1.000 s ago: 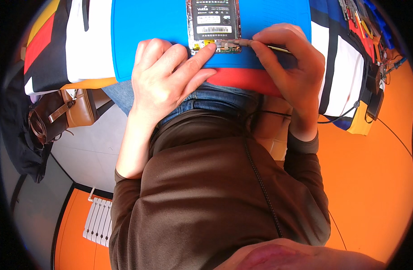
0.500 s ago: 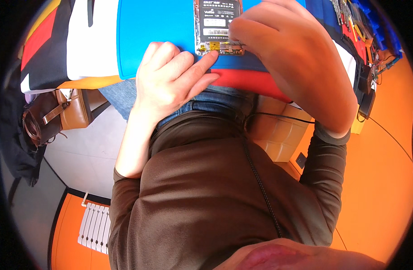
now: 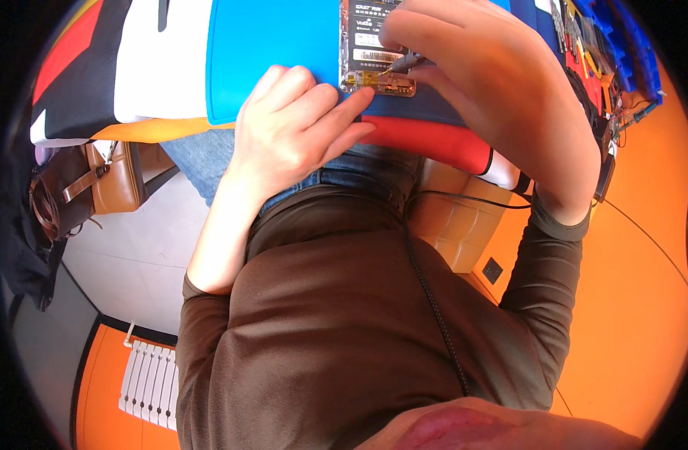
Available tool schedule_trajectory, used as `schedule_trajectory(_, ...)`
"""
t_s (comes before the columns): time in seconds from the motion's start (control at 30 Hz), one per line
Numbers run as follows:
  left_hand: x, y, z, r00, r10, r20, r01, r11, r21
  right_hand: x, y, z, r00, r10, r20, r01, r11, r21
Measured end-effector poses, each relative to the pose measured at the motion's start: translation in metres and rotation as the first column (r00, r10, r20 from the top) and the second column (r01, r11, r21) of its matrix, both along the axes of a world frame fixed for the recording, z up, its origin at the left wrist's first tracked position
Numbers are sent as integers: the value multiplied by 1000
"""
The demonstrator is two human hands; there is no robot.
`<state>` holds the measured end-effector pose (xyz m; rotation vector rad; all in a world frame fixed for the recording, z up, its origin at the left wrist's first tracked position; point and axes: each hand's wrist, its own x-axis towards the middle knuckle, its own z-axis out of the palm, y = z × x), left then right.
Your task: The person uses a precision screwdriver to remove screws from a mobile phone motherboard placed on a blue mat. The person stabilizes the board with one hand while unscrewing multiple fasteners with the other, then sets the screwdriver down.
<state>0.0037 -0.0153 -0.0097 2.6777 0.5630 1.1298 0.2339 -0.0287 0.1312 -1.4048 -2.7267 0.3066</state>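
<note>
An opened handheld electronic device (image 3: 345, 45) in a clear frame lies on the blue mat (image 3: 276, 45). A black battery with white labels (image 3: 365, 46) fills its upper part, and yellow tape (image 3: 368, 78) marks the small circuit strip at the near end. My left hand (image 3: 291, 124) rests beside it, index finger stretched to the device's near edge, thumb apart, the other fingers curled. In my right hand (image 3: 449, 52) is a slim, dark, pen-like tool with a narrow pointed tip (image 3: 402, 64), angled down at the strip by the tape. My right fingers hide the device's upper right side.
The mat lies on a cloth (image 3: 145, 75) striped in several colours. At the far right are assorted tools (image 3: 573, 37) and blue bins (image 3: 621, 45). A brown leather bag (image 3: 115, 180) hangs at left, and a black cable (image 3: 471, 199) runs at my right side.
The device appears slightly further right in the view, along with my hands and the surroundings. My right hand has shifted so that the pen-like tool and its tip now show at the strip.
</note>
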Motion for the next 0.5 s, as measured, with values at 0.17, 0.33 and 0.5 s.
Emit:
schedule_trajectory(0.17, 0, 0, -1, 1000, 7, 2, -7, 1000, 7, 0, 6, -11, 970, 87, -228, -68, 994, 90)
schedule_trajectory(0.33, 0, 0, 0, 1000, 10, -8, -10, 1000, 18, 0, 5, 5, 973, -36, 226, 43, 999, -25)
schedule_trajectory(0.5, 0, 1, 1, 1000, 10, -14, -10, 1000, -1, -4, 4, 10, 998, -54, -42, 53, 998, -31)
